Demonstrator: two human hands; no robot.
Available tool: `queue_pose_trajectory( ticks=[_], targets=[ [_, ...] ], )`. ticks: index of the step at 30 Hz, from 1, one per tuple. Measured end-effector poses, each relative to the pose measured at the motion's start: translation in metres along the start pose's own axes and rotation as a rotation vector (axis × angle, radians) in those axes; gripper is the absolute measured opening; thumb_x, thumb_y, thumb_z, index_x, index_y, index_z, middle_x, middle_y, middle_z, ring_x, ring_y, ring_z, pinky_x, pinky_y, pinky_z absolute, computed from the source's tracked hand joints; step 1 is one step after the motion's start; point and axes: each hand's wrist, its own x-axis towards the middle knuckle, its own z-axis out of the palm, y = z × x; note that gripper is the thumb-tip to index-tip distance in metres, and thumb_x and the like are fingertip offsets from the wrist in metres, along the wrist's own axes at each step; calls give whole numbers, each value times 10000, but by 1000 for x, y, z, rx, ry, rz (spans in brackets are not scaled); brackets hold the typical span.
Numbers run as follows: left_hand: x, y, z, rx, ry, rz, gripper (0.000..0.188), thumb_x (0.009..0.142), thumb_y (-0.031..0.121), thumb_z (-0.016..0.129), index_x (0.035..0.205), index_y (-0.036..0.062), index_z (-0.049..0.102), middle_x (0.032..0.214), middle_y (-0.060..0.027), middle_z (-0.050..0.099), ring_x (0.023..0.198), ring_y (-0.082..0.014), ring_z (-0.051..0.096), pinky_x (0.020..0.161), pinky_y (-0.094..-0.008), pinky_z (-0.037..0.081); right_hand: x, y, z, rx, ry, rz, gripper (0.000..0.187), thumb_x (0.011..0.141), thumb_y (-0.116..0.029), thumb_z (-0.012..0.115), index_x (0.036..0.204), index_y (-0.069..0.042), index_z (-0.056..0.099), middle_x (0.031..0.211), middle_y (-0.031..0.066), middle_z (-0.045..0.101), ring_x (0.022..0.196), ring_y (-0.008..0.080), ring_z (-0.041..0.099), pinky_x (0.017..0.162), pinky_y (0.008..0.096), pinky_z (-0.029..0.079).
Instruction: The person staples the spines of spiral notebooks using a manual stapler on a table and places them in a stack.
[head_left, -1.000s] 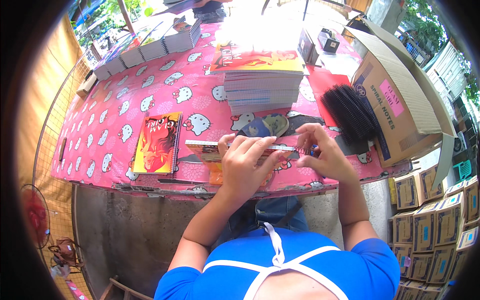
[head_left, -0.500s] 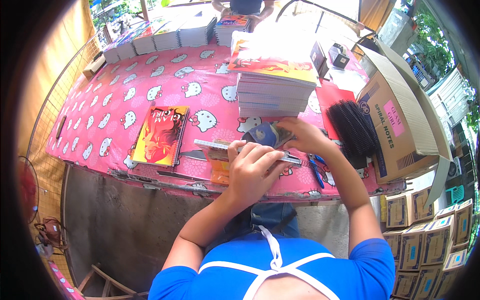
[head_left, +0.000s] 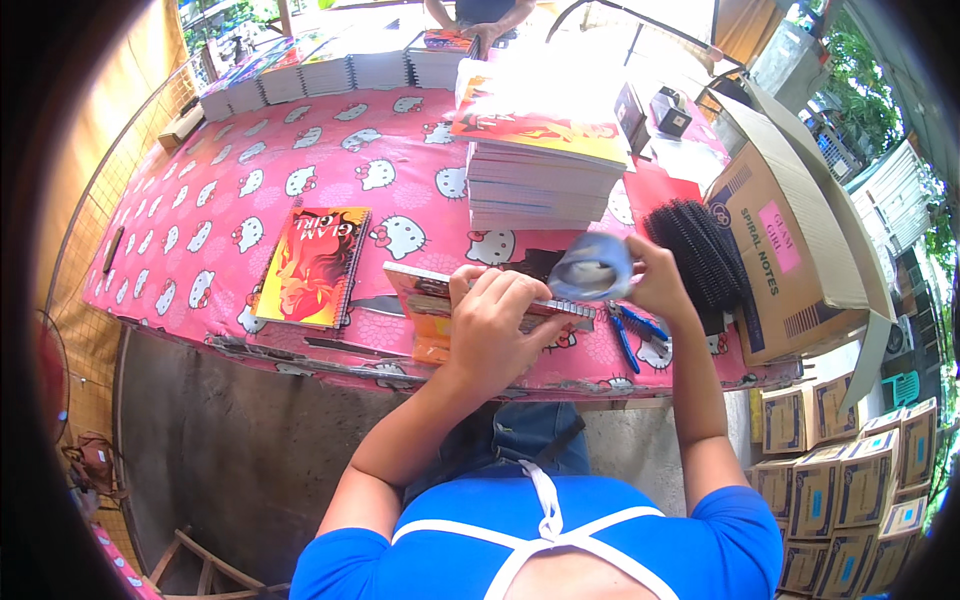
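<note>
I have the left hand [head_left: 495,325] closed around a notebook [head_left: 421,287], which stands tilted on its edge near the middle of the table's [head_left: 335,165] front edge, spine side up. The right hand [head_left: 655,280] has a narrow grip on a blue bundle [head_left: 590,270], raised at the notebook's right end; it is blurred, so I cannot tell what it is or whether they touch. Just below the right hand, I see blue-handled pliers [head_left: 637,335] lying near the front edge. A second notebook [head_left: 312,268] lies flat toward the front left corner. Behind my hands stands a tall stack of pages [head_left: 545,185]. Black coils [head_left: 700,250] lie toward the right edge, beside an open cardboard box [head_left: 790,255].
</note>
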Motion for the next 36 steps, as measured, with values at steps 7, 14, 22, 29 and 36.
queue_pose_trajectory(
  ticks=[7, 14, 22, 29, 36],
  targets=[
    [11, 6, -27, 142, -118, -126, 574, 652, 319, 841, 1145, 125, 620, 1212, -65, 593, 1152, -235, 543, 1062, -463, 253, 14, -10, 12, 62, 102, -73, 403, 710, -134, 777, 1051, 5, 614, 902, 73, 687, 783, 175, 649, 677, 300, 537],
    [2, -32, -47, 141, -71, -199, 362, 667, 338, 821, 903, 99, 686, 1134, -58, 615, 1160, -262, 496, 990, -473, 288, 33, -38, 21, 142, 20, -82, 409, 700, -75, 742, 1090, -5, 638, 1016, 145, 683, 919, 194, 649, 802, 346, 532],
    [-2, -35, -55, 122, 8, -234, 339, 610, 209, 867, 864, 67, 694, 1214, -119, 586, 1105, -305, 548, 944, -434, 431, 46, -57, 35, 445, -82, -49, 379, 621, -81, 812, 957, 9, 663, 906, 87, 695, 797, 195, 663, 716, 330, 543],
    [-6, -43, -65, -103, 92, -401, 361, 667, 125, 845, 957, 35, 651, 1314, -182, 435, 1034, -272, 570, 855, -394, 504, 61, -69, 45, 516, -136, -69, 414, 630, -7, 744, 1027, 0, 628, 942, 49, 671, 859, 111, 623, 786, 281, 523],
    [-22, -57, -61, -225, 162, -484, 456, 708, 38, 823, 1100, 20, 592, 1115, -111, 576, 855, -123, 625, 721, -259, 517, 67, -85, 53, 635, -241, -39, 513, 652, -15, 731, 1140, 20, 579, 1009, 94, 669, 940, 180, 648, 807, 309, 546]
  ],
)
